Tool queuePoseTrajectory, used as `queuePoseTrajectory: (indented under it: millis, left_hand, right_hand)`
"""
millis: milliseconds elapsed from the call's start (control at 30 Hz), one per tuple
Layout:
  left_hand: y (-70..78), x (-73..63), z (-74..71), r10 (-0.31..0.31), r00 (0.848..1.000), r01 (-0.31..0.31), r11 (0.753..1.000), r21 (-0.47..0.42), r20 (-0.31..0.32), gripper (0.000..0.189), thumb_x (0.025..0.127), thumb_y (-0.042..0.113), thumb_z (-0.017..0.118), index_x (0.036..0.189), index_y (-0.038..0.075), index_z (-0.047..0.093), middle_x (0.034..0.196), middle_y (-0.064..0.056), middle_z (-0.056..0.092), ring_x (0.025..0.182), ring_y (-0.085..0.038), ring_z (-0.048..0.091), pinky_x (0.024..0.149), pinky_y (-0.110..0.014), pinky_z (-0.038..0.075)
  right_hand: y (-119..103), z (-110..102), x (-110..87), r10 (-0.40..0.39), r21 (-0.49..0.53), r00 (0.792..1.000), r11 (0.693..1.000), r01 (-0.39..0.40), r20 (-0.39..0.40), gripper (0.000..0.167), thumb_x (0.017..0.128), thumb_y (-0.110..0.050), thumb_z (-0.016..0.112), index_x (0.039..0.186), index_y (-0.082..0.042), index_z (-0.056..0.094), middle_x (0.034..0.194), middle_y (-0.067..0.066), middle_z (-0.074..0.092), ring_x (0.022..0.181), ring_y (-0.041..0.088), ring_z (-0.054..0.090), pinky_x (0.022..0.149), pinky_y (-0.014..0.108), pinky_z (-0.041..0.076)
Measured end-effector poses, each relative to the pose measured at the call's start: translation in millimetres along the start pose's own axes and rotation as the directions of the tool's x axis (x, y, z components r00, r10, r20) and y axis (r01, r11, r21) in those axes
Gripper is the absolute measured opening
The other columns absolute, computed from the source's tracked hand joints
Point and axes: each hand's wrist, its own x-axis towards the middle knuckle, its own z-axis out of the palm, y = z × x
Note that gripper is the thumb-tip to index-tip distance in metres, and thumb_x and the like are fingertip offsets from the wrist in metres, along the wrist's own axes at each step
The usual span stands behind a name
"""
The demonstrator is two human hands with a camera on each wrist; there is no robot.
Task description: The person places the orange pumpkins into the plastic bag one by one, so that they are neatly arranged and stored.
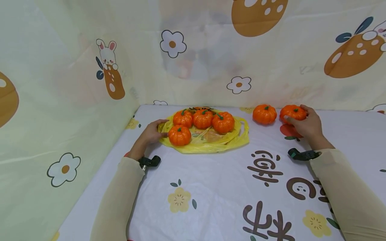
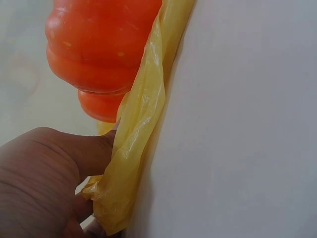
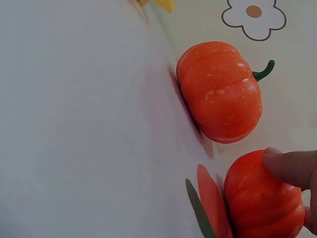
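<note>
My left hand pinches the left edge of a yellow plastic bag; the left wrist view shows the thumb against the crumpled film. Several small orange pumpkins with green stems rest on the bag, the nearest pumpkin close to my left fingertips. Over at the right, my right hand holds another pumpkin at the back of the table, its thumb on the near side. In the right wrist view that pumpkin is partly covered by the thumb. A separate pumpkin sits just left of it.
A white printed cloth covers the table. Patterned sheeting rises behind the pumpkins and along the left side. A bag handle loop lies toward the right. Each wrist wears a dark strapped device.
</note>
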Motion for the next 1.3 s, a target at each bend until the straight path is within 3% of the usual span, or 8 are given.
queuePoseTrajectory:
  millis: [500,800,1100,1300]
  left_hand:
    - [0.0,0.0,-1.0,0.004,1.000,-0.004,1.000,-0.013,0.006,0.063,0.088,0.018,0.071,0.146,0.020,0.046,0.158,-0.011,0.036,0.148,-0.033,0.028,0.123,-0.053,0.019]
    - [-0.3,0.7,-1.0,0.000,1.000,0.000,1.000,-0.018,0.010,0.063,0.088,0.018,0.071,0.146,0.021,0.047,0.158,-0.011,0.036,0.148,-0.033,0.028,0.123,-0.054,0.020]
    - [-1.2,0.4,-1.0,0.001,1.000,-0.001,1.000,-0.025,0.008,0.063,0.088,0.018,0.071,0.146,0.021,0.046,0.158,-0.011,0.036,0.148,-0.033,0.028,0.123,-0.053,0.020]
    - [-1.8,1.0,-0.3,0.010,1.000,-0.010,1.000,-0.018,0.007,0.063,0.088,0.018,0.071,0.145,0.021,0.047,0.158,-0.011,0.037,0.148,-0.033,0.029,0.123,-0.053,0.020]
  right_hand:
    - [-8,2,-4.7,-0.026,0.046,0.998,0.999,0.028,-0.051,0.090,0.094,-0.051,0.055,0.159,-0.014,0.006,0.165,0.019,0.010,0.150,0.042,0.016,0.115,0.060,0.032]
    - [1,8,9.1,-0.031,0.057,0.996,0.998,0.035,-0.082,0.092,0.090,-0.060,0.058,0.160,-0.026,0.007,0.166,0.013,0.010,0.151,0.037,0.017,0.115,0.057,0.033]
    - [-14,8,-0.4,-0.050,0.116,0.990,0.991,0.066,-0.130,0.085,0.093,-0.040,0.064,0.159,-0.026,0.012,0.167,0.008,0.014,0.152,0.034,0.017,0.119,0.052,0.028]
    - [1,12,22.1,-0.074,0.100,0.988,0.991,0.088,-0.137,0.087,0.090,-0.047,0.065,0.158,-0.031,0.013,0.167,0.005,0.014,0.151,0.033,0.018,0.118,0.052,0.031]
